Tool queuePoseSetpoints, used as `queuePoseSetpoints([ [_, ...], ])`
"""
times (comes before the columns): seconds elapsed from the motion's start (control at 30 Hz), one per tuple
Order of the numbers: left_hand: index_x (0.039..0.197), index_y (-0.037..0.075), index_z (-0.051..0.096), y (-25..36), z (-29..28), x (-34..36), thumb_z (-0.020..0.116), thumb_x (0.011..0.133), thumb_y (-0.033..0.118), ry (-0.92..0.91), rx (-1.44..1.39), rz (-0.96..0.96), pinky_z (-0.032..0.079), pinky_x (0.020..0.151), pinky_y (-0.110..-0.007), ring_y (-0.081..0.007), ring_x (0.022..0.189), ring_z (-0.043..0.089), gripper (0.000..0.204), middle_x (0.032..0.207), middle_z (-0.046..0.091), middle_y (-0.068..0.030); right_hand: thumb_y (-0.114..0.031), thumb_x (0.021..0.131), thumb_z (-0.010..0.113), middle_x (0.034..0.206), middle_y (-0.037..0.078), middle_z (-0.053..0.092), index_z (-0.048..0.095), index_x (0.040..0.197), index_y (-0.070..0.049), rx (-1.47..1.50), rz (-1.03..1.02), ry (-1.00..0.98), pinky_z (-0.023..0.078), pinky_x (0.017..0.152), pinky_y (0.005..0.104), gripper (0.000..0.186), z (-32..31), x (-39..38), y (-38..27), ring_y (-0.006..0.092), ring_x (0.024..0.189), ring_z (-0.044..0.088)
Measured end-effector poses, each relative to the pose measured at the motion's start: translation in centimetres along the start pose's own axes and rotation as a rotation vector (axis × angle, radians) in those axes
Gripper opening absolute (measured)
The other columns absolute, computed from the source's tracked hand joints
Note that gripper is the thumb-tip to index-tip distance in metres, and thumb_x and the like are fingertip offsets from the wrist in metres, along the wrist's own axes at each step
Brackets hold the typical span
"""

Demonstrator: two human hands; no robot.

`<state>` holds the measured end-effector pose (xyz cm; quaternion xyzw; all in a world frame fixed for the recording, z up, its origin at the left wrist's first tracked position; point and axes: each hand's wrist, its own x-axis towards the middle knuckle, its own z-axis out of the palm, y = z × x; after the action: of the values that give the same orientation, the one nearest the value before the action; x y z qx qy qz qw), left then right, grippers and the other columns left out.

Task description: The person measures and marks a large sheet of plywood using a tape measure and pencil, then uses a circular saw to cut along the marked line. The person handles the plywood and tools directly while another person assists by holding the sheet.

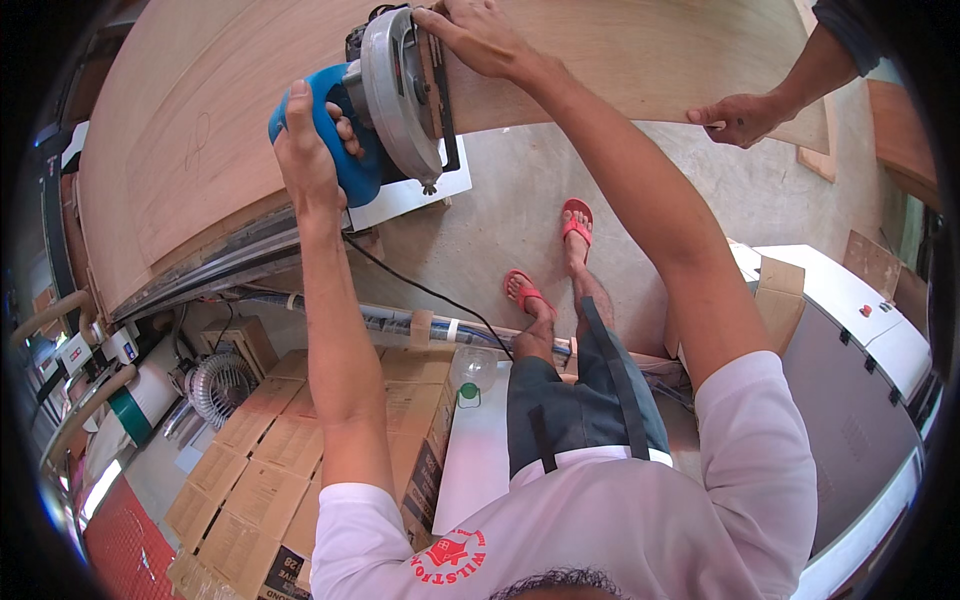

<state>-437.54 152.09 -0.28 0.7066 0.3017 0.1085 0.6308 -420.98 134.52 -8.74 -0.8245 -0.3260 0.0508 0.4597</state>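
Observation:
My left hand [310,160] is closed around the blue rear handle of a circular saw [392,95], its thumb lying along the top. The saw has a rounded grey metal guard and sits at the edge of a large plywood sheet [200,130]. My right hand [485,38] lies on the plywood just right of the saw, its thumb stretched toward the guard and touching the saw's side. Its other fingertips are partly cut off by the upper edge of the picture. At the right, another person's hand [742,120] grips the near edge of the plywood.
A black cord [430,292] trails from the saw toward my legs. Stacked cardboard boxes [265,440] stand at lower left, near a small fan [220,388]. A clear plastic bottle [474,370] lies beside them. A grey-white cabinet [850,400] stands on the right.

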Motion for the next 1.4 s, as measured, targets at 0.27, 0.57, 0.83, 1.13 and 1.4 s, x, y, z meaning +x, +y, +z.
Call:
queuePoseSetpoints([
  [0.27,0.084,0.007,0.063,0.0,0.1,0.5,0.057,0.095,0.066,-0.005,-0.017,0.006,0.05,0.053,-0.028,-0.0127,0.053,0.057,0.061,0.061,0.058,-0.0022,-0.054,0.105,0.042,0.113,0.028,0.068,0.07,0.111,0.005,0.036,0.113,-0.014,0.04,0.103,0.0492,0.065,0.0,0.6,0.3,0.0416,0.114,0.06],
  [0.57,0.084,0.007,0.064,0.1,0.3,1.0,0.057,0.094,0.067,-0.005,-0.001,0.023,0.051,0.053,-0.029,-0.0128,0.053,0.058,0.061,0.061,0.058,-0.0022,-0.053,0.105,0.042,0.12,0.029,0.066,0.069,0.117,0.005,0.033,0.089,-0.008,0.04,0.105,0.0498,0.065,-0.1,0.9,0.5,0.0427,0.12,0.057],
  [0.83,0.084,0.007,0.064,0.2,0.5,1.4,0.057,0.094,0.067,0.006,0.009,0.034,0.051,0.053,-0.028,-0.0128,0.052,0.058,0.061,0.06,0.058,-0.0021,-0.052,0.105,0.042,0.118,0.03,0.066,0.07,0.117,0.005,0.002,0.05,-0.009,0.04,0.105,0.0504,0.065,-0.3,1.4,0.5,0.0449,0.118,0.057],
  [1.13,0.084,0.008,0.064,0.3,0.6,1.9,0.057,0.095,0.066,0.003,-0.013,0.024,0.051,0.053,-0.028,-0.0125,0.053,0.058,0.06,0.06,0.058,-0.0017,-0.054,0.105,0.04,0.122,0.029,0.066,0.068,0.121,0.004,0.028,0.107,-0.033,0.038,0.107,0.0496,0.066,-0.2,2.1,1.0,0.043,0.119,0.058],
  [1.4,0.083,0.008,0.063,0.4,0.9,2.1,0.057,0.095,0.066,0.013,0.0,0.045,0.05,0.053,-0.027,-0.0123,0.053,0.058,0.059,0.06,0.058,-0.0015,-0.055,0.105,0.04,0.126,0.029,0.065,0.068,0.123,0.003,0.049,0.148,-0.04,0.037,0.107,0.0496,0.067,-0.4,2.3,1.0,0.0434,0.121,0.056],
])
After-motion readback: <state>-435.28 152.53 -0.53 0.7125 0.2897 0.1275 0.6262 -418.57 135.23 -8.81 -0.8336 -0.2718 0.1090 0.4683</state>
